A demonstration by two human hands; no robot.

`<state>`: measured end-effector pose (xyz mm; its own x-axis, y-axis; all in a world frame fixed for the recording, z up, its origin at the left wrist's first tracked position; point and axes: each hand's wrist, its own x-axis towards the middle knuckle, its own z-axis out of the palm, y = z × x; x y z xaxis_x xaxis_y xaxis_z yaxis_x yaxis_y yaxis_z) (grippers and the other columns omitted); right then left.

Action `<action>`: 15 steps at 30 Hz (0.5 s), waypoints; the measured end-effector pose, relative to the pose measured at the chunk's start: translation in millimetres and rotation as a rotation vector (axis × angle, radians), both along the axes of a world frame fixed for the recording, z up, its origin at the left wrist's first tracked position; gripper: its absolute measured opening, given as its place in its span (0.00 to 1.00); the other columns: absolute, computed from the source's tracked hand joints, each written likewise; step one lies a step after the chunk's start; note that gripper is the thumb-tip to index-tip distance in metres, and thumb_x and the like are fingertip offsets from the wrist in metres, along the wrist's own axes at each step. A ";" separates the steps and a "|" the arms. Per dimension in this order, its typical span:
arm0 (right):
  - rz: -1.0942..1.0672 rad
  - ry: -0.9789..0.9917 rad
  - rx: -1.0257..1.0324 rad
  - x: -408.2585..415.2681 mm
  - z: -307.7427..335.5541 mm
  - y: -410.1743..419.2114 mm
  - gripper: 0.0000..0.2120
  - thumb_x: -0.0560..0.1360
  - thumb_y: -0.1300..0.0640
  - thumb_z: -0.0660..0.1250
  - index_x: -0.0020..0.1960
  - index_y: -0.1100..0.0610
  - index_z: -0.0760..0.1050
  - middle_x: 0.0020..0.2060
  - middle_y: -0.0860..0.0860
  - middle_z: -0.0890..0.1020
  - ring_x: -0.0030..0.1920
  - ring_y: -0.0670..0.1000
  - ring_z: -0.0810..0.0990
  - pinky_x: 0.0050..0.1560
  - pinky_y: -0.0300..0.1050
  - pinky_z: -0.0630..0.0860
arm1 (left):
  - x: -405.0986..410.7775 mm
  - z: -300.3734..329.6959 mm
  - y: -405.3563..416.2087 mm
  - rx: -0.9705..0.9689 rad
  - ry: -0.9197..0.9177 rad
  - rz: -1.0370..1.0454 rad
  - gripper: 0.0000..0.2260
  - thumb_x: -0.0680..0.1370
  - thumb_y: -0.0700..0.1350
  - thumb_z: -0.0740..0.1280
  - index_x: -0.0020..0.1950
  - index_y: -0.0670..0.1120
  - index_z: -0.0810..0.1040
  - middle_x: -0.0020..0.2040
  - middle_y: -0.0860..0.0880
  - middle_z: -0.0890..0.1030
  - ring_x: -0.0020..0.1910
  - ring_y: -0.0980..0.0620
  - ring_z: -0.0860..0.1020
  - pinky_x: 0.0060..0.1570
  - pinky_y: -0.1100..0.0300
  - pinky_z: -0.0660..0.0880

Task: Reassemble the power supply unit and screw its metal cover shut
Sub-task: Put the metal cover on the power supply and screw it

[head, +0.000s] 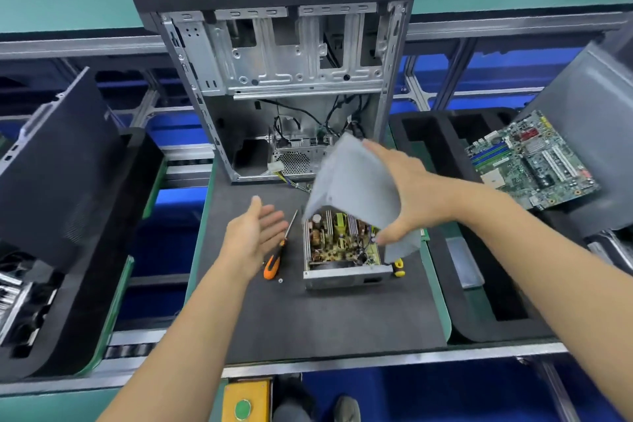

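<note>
The open power supply unit (337, 250) sits on the dark foam mat (325, 319), its circuit board exposed. Above it my right hand (407, 192) grips the grey metal cover (352, 181), holding it tilted over the unit's far right side. My left hand (255, 233) hovers open, palm turned inward, just left of the unit. An orange-handled screwdriver (275, 259) lies on the mat beside my left hand. A small screw (280, 281) rests near its handle. A yellow-handled tool (398, 267) pokes out at the unit's right corner.
An empty computer case (274, 72) stands upright behind the unit, cables hanging inside. A green motherboard (531, 161) lies at the right on a grey panel. A black case panel (58, 168) leans at the left. Black foam trays flank the mat.
</note>
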<state>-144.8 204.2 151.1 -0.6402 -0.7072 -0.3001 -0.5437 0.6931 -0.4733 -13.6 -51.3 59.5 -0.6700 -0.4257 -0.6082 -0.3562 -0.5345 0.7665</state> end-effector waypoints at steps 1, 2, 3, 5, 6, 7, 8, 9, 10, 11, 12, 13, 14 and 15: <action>0.043 0.027 0.072 3.0 -4.6 -4.4 0.70 0.49 0.34 0.80 0.70 0.26 0.29 0.72 0.42 0.54 0.74 0.52 0.51 0.70 0.67 0.62 | 1.5 -2.6 -2.5 -0.020 -0.015 -0.003 0.18 0.84 0.58 0.58 0.57 0.44 0.77 0.54 0.45 0.83 0.49 0.48 0.83 0.43 0.56 0.78; 0.082 0.049 0.137 6.3 -9.4 -8.5 0.70 0.49 0.35 0.80 0.71 0.28 0.29 0.72 0.43 0.53 0.74 0.52 0.49 0.69 0.67 0.63 | 3.0 -4.8 -3.7 -0.029 -0.027 -0.008 0.18 0.84 0.58 0.58 0.57 0.44 0.77 0.54 0.45 0.83 0.49 0.48 0.83 0.44 0.56 0.78; 0.111 0.065 0.191 9.4 -14.6 -12.1 0.70 0.50 0.35 0.79 0.71 0.29 0.28 0.73 0.43 0.51 0.75 0.52 0.47 0.69 0.68 0.63 | 4.3 -7.2 -4.1 -0.038 -0.040 -0.018 0.18 0.83 0.58 0.58 0.57 0.44 0.77 0.54 0.46 0.83 0.50 0.48 0.83 0.44 0.56 0.78; 0.138 0.075 0.253 14.1 -22.5 -17.8 0.69 0.51 0.37 0.78 0.71 0.30 0.27 0.74 0.42 0.45 0.76 0.50 0.41 0.69 0.68 0.64 | 6.6 -10.6 -3.1 -0.055 -0.062 -0.064 0.18 0.83 0.59 0.60 0.57 0.45 0.77 0.54 0.47 0.83 0.51 0.47 0.83 0.46 0.55 0.79; 0.146 0.074 0.264 15.9 -24.5 -20.4 0.69 0.51 0.37 0.78 0.71 0.30 0.28 0.74 0.41 0.43 0.76 0.49 0.39 0.68 0.68 0.65 | 7.6 -12.2 -2.2 -0.059 -0.072 -0.086 0.19 0.82 0.60 0.60 0.57 0.46 0.77 0.54 0.47 0.83 0.52 0.47 0.84 0.47 0.54 0.79; 0.155 0.075 0.266 17.6 -25.9 -22.5 0.68 0.51 0.38 0.78 0.72 0.30 0.28 0.73 0.39 0.43 0.76 0.48 0.38 0.68 0.68 0.66 | 8.2 -14.2 -0.8 -0.065 -0.083 -0.107 0.19 0.81 0.61 0.61 0.57 0.46 0.77 0.54 0.47 0.84 0.52 0.47 0.84 0.49 0.53 0.79; 0.167 0.081 0.261 19.1 -26.7 -24.5 0.68 0.51 0.38 0.77 0.72 0.30 0.29 0.72 0.38 0.42 0.75 0.46 0.38 0.67 0.67 0.66 | 8.9 -16.2 0.8 -0.068 -0.092 -0.130 0.20 0.80 0.62 0.62 0.58 0.46 0.77 0.54 0.47 0.84 0.53 0.47 0.84 0.50 0.52 0.80; 0.182 0.088 0.254 20.2 -27.1 -26.1 0.68 0.52 0.38 0.77 0.73 0.31 0.29 0.71 0.36 0.42 0.75 0.45 0.38 0.67 0.66 0.67 | 9.3 -18.2 2.7 -0.069 -0.099 -0.160 0.20 0.79 0.63 0.63 0.58 0.47 0.77 0.55 0.47 0.83 0.53 0.47 0.84 0.52 0.51 0.80; 0.197 0.094 0.253 21.4 -27.0 -27.2 0.67 0.52 0.39 0.77 0.73 0.31 0.30 0.71 0.36 0.42 0.75 0.44 0.37 0.67 0.65 0.67 | 9.3 -19.6 5.0 -0.067 -0.101 -0.194 0.21 0.78 0.65 0.64 0.58 0.49 0.77 0.56 0.47 0.83 0.54 0.48 0.83 0.54 0.51 0.79; 0.212 0.098 0.260 22.5 -27.0 -28.5 0.67 0.52 0.39 0.77 0.73 0.31 0.30 0.71 0.36 0.42 0.75 0.45 0.37 0.67 0.64 0.67 | 9.3 -20.7 7.4 -0.072 -0.101 -0.229 0.24 0.75 0.67 0.66 0.58 0.50 0.76 0.56 0.47 0.83 0.55 0.48 0.83 0.55 0.50 0.79; 0.229 0.101 0.276 23.4 -26.8 -29.9 0.66 0.52 0.39 0.76 0.73 0.31 0.31 0.71 0.36 0.42 0.75 0.46 0.37 0.68 0.63 0.66 | 9.3 -21.2 9.5 -0.079 -0.099 -0.263 0.27 0.72 0.70 0.67 0.59 0.50 0.76 0.57 0.48 0.83 0.55 0.49 0.83 0.56 0.51 0.79; 0.247 0.100 0.298 24.1 -27.1 -31.6 0.65 0.52 0.38 0.76 0.73 0.31 0.32 0.71 0.36 0.41 0.75 0.48 0.37 0.69 0.61 0.64 | 9.6 -21.8 11.4 -0.085 -0.095 -0.293 0.32 0.67 0.72 0.69 0.60 0.51 0.75 0.56 0.48 0.84 0.54 0.49 0.84 0.55 0.51 0.79; 0.264 0.097 0.319 24.8 -27.7 -33.4 0.64 0.52 0.38 0.76 0.73 0.31 0.34 0.71 0.36 0.41 0.76 0.49 0.37 0.70 0.60 0.62 | 10.1 -22.3 12.6 -0.090 -0.091 -0.318 0.35 0.62 0.74 0.70 0.60 0.51 0.76 0.55 0.49 0.85 0.53 0.51 0.84 0.56 0.51 0.78; 0.277 0.095 0.335 25.2 -28.6 -34.8 0.63 0.53 0.37 0.76 0.73 0.32 0.35 0.71 0.37 0.41 0.76 0.50 0.37 0.70 0.58 0.60 | 10.4 -22.9 13.3 -0.102 -0.083 -0.344 0.37 0.60 0.75 0.71 0.59 0.52 0.76 0.53 0.50 0.86 0.52 0.52 0.84 0.57 0.51 0.78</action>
